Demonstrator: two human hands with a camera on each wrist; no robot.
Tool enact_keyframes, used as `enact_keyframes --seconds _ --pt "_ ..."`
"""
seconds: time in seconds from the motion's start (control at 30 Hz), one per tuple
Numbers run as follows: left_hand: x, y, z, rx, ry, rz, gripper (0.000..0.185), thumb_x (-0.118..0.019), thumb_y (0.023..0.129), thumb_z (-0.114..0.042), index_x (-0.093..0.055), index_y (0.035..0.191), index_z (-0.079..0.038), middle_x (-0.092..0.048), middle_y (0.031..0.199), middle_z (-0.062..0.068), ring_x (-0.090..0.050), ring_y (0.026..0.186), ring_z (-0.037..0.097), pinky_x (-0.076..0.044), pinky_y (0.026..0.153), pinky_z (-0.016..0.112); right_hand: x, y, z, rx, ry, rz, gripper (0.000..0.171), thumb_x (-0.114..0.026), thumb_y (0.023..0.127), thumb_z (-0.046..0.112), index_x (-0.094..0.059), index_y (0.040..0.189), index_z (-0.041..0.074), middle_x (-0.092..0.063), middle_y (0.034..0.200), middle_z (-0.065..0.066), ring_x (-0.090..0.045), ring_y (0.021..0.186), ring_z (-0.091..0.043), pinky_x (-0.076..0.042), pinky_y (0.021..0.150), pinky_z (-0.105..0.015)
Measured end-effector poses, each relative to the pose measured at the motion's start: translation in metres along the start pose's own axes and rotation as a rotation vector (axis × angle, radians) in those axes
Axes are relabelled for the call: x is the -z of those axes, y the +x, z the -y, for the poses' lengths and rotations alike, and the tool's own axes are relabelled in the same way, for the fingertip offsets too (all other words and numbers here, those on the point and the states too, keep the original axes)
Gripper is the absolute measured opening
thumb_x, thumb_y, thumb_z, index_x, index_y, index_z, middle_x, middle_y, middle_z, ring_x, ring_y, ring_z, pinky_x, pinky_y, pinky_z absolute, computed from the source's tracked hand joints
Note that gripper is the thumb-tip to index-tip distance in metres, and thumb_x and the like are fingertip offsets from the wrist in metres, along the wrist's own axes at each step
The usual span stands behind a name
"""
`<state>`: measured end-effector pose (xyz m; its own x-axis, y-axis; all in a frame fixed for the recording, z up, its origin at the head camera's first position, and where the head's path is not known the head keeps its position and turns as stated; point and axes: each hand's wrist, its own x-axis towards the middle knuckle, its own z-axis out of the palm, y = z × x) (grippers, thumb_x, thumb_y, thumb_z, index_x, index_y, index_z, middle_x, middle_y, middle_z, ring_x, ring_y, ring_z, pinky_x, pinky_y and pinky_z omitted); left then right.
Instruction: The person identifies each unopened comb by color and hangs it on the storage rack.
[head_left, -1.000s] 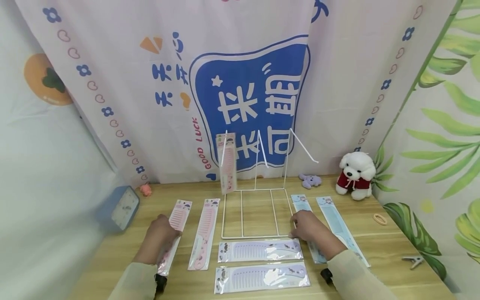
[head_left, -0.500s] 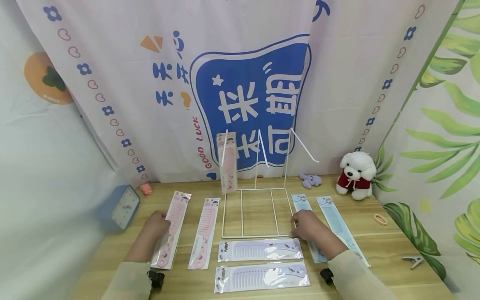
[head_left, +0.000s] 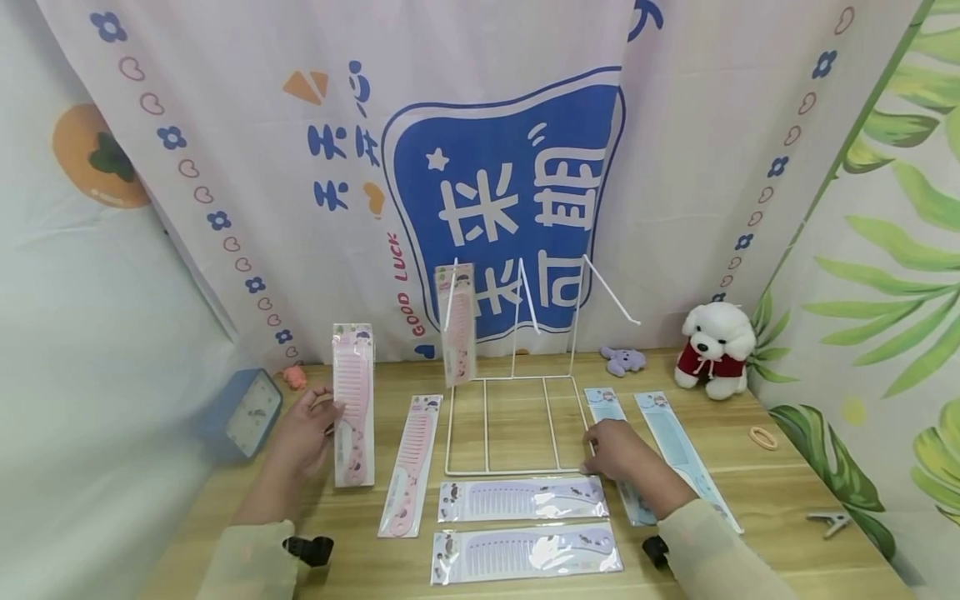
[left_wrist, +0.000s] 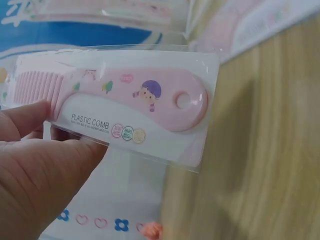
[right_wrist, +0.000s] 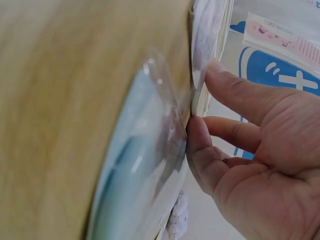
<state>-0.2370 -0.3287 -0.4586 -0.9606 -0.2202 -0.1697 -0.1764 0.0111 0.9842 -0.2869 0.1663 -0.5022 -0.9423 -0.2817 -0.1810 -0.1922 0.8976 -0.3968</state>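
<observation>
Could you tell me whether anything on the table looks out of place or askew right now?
Nothing looks spilled or damaged. The one packaged pink comb off the table stands upright in the left hand; the other packs lie flat in tidy pairs around the white wire rack, whose base the right hand touches.

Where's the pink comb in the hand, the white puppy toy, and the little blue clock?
pink comb (head_left: 353,408), head view, on the middle of its packet.
white puppy toy (head_left: 713,343), head view, on its face.
blue clock (head_left: 253,412), head view, on its dial.

Up comes the left hand (head_left: 303,429), lifting the packaged pink comb (head_left: 353,400) off the table (head_left: 765,492) and standing it upright, left of the white wire rack (head_left: 517,417).
</observation>
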Motion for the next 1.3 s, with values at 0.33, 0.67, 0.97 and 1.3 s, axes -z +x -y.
enact_keyframes --seconds 0.33,0.67,0.97,1.3 --pt "-0.023 -0.024 -0.023 -0.192 -0.132 0.173 0.021 -0.059 0.112 -0.004 -0.058 0.126 -0.019 -0.072 0.116 -0.011 -0.068 0.111 0.009 -0.059 0.093 0.028 0.001 -0.001 0.000 -0.008 0.009 0.001 0.046 -0.092 0.088 0.020 -0.077 0.127 -0.001 -0.074 0.105 -0.008 -0.064 0.092 -0.021 -0.061 0.091 -0.047" --pt "-0.060 -0.054 -0.046 -0.306 -0.062 0.348 0.018 -0.059 0.110 -0.002 -0.058 0.123 -0.014 -0.069 0.119 -0.003 -0.067 0.112 0.016 -0.061 0.097 0.028 0.001 -0.001 0.000 -0.009 0.009 0.007 0.045 -0.092 0.089 0.021 -0.077 0.126 -0.001 -0.072 0.101 -0.005 -0.062 0.089 -0.020 -0.059 0.086 -0.044" --pt "-0.080 -0.064 -0.056 -0.282 0.067 0.314 0.020 -0.057 0.108 0.002 -0.054 0.128 0.001 -0.065 0.116 0.005 -0.067 0.109 0.021 -0.062 0.095 0.031 0.001 -0.003 0.001 -0.015 0.007 0.014 0.045 -0.092 0.089 0.020 -0.077 0.126 -0.001 -0.073 0.103 -0.007 -0.063 0.090 -0.020 -0.060 0.088 -0.046" --pt "-0.078 -0.060 -0.056 -0.273 0.095 0.297 0.020 -0.060 0.109 -0.001 -0.056 0.129 -0.001 -0.065 0.118 0.006 -0.066 0.110 0.021 -0.061 0.095 0.030 0.002 -0.001 0.000 0.005 -0.004 0.003 0.045 -0.093 0.088 0.021 -0.077 0.125 -0.001 -0.072 0.101 -0.007 -0.062 0.089 -0.020 -0.059 0.086 -0.045"
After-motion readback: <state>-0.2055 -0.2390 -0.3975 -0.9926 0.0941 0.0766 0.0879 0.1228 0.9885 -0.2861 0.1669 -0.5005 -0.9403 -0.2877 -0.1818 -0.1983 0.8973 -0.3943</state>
